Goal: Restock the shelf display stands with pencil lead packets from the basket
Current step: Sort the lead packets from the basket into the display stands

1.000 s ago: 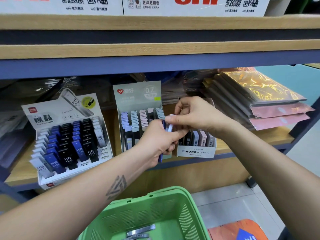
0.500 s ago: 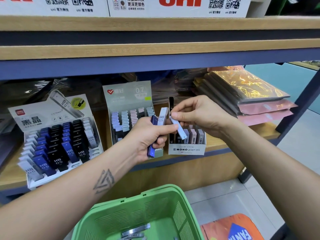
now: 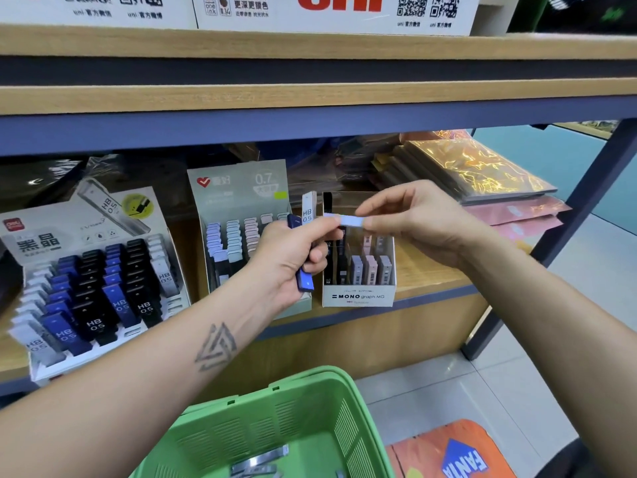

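Note:
My left hand (image 3: pixel 291 257) grips a small bunch of lead packets (image 3: pixel 304 248), a dark blue one and a white one marked HB 0.5, in front of the middle stand. My right hand (image 3: pixel 418 219) pinches a pale lavender packet (image 3: pixel 349 220), held level between both hands above the white MONO display box (image 3: pixel 358 295). The grey 0.7 stand (image 3: pixel 238 201) holds pastel packets. At the left, a white stand (image 3: pixel 51 232) carries blue, black and white HB 0.5 packets. Below, the green basket (image 3: pixel 351 401) has a few grey packets (image 3: pixel 262 462) on its bottom.
The stands sit on a wooden shelf (image 3: pixel 431 270) with a blue front edge. A pile of glossy gold and pink wrapped packs (image 3: pixel 482 177) lies at the right. The upper shelf (image 3: pixel 310 98) holds white uni cartons. An orange Fanta mat (image 3: pixel 455 453) lies on the tiled floor.
My right hand has drawn the lavender packet out of the bunch and turned it from slanted to level. Both hands stayed in front of the MONO box.

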Demonstrator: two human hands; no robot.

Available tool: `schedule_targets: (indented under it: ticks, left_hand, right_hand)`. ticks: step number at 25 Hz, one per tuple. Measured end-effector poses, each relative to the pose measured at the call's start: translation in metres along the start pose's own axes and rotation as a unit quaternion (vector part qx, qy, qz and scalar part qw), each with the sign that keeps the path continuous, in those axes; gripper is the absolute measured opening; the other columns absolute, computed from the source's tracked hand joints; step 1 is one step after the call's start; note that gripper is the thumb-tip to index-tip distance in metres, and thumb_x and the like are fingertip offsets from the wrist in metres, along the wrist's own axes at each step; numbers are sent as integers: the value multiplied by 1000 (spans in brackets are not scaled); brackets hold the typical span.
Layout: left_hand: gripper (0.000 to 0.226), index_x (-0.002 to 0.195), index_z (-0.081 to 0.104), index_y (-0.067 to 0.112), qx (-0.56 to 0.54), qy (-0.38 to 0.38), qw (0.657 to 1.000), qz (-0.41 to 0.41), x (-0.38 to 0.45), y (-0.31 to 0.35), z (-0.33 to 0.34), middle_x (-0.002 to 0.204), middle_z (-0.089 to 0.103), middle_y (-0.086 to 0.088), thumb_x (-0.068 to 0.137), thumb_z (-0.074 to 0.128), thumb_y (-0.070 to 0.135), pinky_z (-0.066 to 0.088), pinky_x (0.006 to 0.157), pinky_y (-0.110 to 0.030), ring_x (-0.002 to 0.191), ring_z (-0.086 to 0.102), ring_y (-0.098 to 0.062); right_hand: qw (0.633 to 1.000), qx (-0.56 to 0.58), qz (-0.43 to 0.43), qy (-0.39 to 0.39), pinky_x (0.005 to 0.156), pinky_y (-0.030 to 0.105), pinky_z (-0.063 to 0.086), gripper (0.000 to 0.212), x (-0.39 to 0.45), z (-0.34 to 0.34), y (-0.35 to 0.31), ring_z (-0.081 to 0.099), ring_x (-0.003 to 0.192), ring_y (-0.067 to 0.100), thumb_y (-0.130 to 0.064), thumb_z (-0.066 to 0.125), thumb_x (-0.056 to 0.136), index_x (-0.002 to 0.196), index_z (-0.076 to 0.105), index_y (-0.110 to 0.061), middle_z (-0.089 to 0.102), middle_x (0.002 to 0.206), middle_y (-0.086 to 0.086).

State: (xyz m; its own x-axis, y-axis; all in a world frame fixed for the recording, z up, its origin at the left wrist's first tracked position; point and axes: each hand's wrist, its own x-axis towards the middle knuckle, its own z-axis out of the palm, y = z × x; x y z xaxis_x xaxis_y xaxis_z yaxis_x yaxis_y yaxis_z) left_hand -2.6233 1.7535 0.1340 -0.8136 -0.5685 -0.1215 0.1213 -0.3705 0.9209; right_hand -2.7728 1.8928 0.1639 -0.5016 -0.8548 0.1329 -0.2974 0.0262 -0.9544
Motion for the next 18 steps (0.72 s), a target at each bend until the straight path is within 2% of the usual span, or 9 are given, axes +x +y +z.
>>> schedule_targets:
  ticks: [2,4,7,10,12,14,18]
  left_hand:
    - [8,95,62,-4,-2,-1,1000,1,2,-1,2,81,66,-18,92,65,3,23,34,-17,39,37,-7]
    - [2,93,62,-3,2,-3,1000,0,4,-4,3,82,66,-20,92,63,-1,25,34,-16,39,37,-7]
    - [3,90,63,-2,8,-1,1000,-6,3,-11,2,83,67,-21,90,64,-5,26,34,-17,38,37,-7]
    - [11,89,60,1,38,14,999,5,1,-15,2,59,56,-11,87,67,-8,25,36,-18,37,36,-8]
    - [13,87,60,3,78,41,996,28,1,-17,2,51,48,-3,86,69,-6,26,37,-19,38,37,-10]
    - [12,87,62,3,104,65,991,48,1,-19,1,52,49,-2,86,70,-5,28,38,-19,40,39,-12]
    - [10,93,64,0,102,63,992,48,-2,-18,1,52,51,-2,86,70,-2,27,39,-20,40,38,-12]
  right_hand:
    - [1000,12,-6,16,91,44,57,17,-2,-11,-1,70,93,30,-2,76,82,99,77,-2,73,99,24]
    - [999,39,-5,16,91,43,56,24,-3,-17,0,69,95,31,-9,78,76,100,76,-2,73,96,22]
    - [998,48,-13,32,92,40,56,27,-2,-15,9,70,95,30,-6,79,73,98,74,-4,74,96,17]
    - [998,44,-14,35,92,39,57,26,-1,-15,14,71,102,31,6,75,79,103,74,-4,74,105,20]
    - [999,47,-8,26,87,35,58,25,-1,-14,14,73,98,28,8,74,80,102,74,-3,75,102,19]
    - [999,54,-4,4,86,33,58,25,-3,-11,13,73,95,28,3,77,77,101,74,-1,75,97,19]
    - [999,27,-33,-19,94,41,56,25,-4,-8,10,72,97,31,-10,80,74,98,76,-4,75,97,22]
